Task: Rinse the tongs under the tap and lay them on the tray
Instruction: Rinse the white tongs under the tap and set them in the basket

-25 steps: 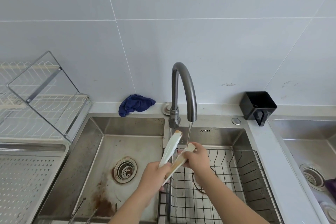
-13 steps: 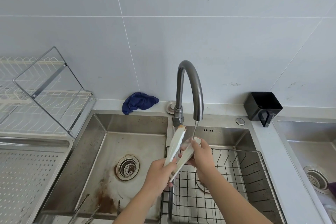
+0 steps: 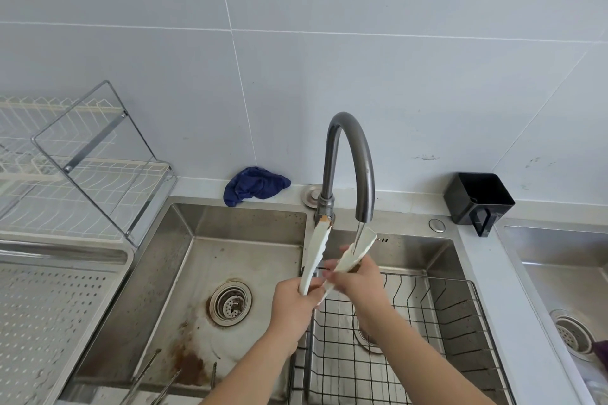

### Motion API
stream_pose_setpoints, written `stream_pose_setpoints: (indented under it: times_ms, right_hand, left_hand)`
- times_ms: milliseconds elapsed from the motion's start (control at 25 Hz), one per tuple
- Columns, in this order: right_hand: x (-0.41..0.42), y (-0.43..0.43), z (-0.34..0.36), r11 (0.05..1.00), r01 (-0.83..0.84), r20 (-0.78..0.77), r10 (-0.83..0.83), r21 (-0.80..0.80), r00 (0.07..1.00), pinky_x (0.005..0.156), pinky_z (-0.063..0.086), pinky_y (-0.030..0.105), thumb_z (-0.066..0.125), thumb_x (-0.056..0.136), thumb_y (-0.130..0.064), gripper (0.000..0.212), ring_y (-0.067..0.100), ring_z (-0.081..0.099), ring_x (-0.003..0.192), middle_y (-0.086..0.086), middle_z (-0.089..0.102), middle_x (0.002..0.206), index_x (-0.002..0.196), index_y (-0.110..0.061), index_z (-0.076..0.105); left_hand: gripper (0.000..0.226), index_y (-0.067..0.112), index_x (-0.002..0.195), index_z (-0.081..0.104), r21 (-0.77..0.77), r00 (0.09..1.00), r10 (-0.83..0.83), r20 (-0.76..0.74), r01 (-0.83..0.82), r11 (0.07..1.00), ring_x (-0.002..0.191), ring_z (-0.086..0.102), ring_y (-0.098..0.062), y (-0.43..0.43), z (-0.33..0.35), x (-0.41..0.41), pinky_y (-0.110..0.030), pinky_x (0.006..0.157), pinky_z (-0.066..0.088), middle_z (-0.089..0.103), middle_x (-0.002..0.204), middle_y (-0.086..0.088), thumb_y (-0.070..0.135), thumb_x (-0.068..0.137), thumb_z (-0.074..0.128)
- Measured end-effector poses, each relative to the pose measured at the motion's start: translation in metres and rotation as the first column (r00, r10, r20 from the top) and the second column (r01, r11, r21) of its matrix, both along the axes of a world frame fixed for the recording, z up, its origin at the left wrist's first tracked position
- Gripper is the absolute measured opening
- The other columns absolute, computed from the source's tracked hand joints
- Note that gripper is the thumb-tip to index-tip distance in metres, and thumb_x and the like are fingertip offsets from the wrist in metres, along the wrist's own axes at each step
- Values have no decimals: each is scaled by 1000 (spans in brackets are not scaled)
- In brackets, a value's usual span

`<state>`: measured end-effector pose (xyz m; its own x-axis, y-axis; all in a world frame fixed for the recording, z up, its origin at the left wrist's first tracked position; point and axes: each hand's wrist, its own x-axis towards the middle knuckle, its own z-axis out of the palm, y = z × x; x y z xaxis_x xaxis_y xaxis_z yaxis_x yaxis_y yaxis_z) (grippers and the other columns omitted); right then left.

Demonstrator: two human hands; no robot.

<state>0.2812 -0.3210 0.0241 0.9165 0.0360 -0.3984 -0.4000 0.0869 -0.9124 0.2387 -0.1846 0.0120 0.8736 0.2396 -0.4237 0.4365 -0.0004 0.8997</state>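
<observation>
While the left hand (image 3: 292, 306) grips the tongs (image 3: 312, 260) near their hinge and the right hand (image 3: 358, 286) holds one arm under the running tap (image 3: 348, 154), rinsing is underway; laying them on the perforated tray (image 3: 49, 322), seemingly that at left, is not yet done

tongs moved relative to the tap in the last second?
Yes, upward. The tongs rose toward the tap; their right tip now sits just under the spout mouth, closer than before.
</observation>
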Motion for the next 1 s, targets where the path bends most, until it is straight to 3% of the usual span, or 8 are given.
stream_pose_setpoints:
  times_ms: [160, 320, 400, 480, 560, 720, 880, 1000]
  right_hand:
    - [-4, 10, -10, 998, 40, -40, -42, -46, 998, 62, 60, 32, 67, 82, 7, 23, 29, 77, 80, 20, 78, 92, 102, -3, 62]
    - [-1, 12, -10, 987, 147, -71, -142, 71, 987, 71, 63, 41, 61, 95, 0, 13, 30, 77, 79, 17, 79, 90, 107, -3, 63]
    - [-14, 17, -11, 993, 40, -56, -34, 111, 998, 77, 61, 39, 61, 86, 13, 28, 30, 78, 88, 15, 80, 94, 111, 0, 64]
    - [-12, 11, -12, 996, 3, -48, 1, 85, 999, 80, 61, 42, 66, 89, 6, 22, 36, 76, 90, 17, 80, 92, 110, 3, 65]
    - [3, -1, -9, 983, 134, -84, -124, 123, 989, 76, 61, 45, 63, 98, -8, 15, 33, 74, 78, 17, 77, 86, 108, 3, 62]
    - [6, 1, -11, 847, 296, -214, -221, 442, 951, 60, 52, 37, 59, 100, -10, 13, 20, 55, 56, 8, 59, 71, 111, -11, 52]
    - [10, 2, -11, 821, 246, -314, -86, 516, 946, 49, 43, 34, 55, 90, -70, 57, 17, 34, 47, 0, 36, 59, 86, -13, 58]
    - [18, 0, -8, 736, 249, -285, -80, 629, 955, 63, 54, 37, 46, 97, -66, 64, 20, 50, 57, 5, 54, 70, 108, -6, 65]
  left_hand:
    - [21, 35, 83, 80, 168, 996, 27, 83, -41, 985, 55, 62, -7, -10, -2, 0, -23, 57, 51, 72, 63, 12, 14, 86, 78]
    - [18, 32, 83, 78, 296, 995, 25, 99, -54, 954, 46, 50, -3, -13, -4, -8, -16, 47, 39, 65, 55, 14, 15, 87, 74]
    - [21, 34, 81, 77, 247, 994, 21, 106, -47, 968, 50, 55, -2, -9, -3, -7, -19, 51, 44, 70, 62, 16, 14, 86, 75]
    - [21, 34, 80, 76, 210, 995, 11, 103, -32, 977, 51, 57, -3, -6, -2, -8, -18, 52, 46, 73, 65, 12, 14, 86, 77]
    - [19, 30, 82, 77, 183, 997, -16, 76, 1, 983, 53, 58, -6, -7, -2, -10, -18, 53, 46, 71, 63, 6, 11, 86, 76]
    - [18, 15, 80, 80, -108, 998, 19, -59, -26, 994, 53, 58, -16, -5, 0, -13, -23, 46, 45, 72, 68, -4, 0, 86, 73]
    - [22, 23, 81, 80, -213, 988, 17, -155, -50, 976, 49, 54, -16, -10, 0, -26, -22, 43, 34, 67, 63, -4, 4, 88, 70]
    - [27, 22, 80, 80, -208, 983, 86, -163, -120, 971, 46, 52, -15, -6, -5, -31, -21, 41, 33, 67, 65, -7, 1, 90, 67]
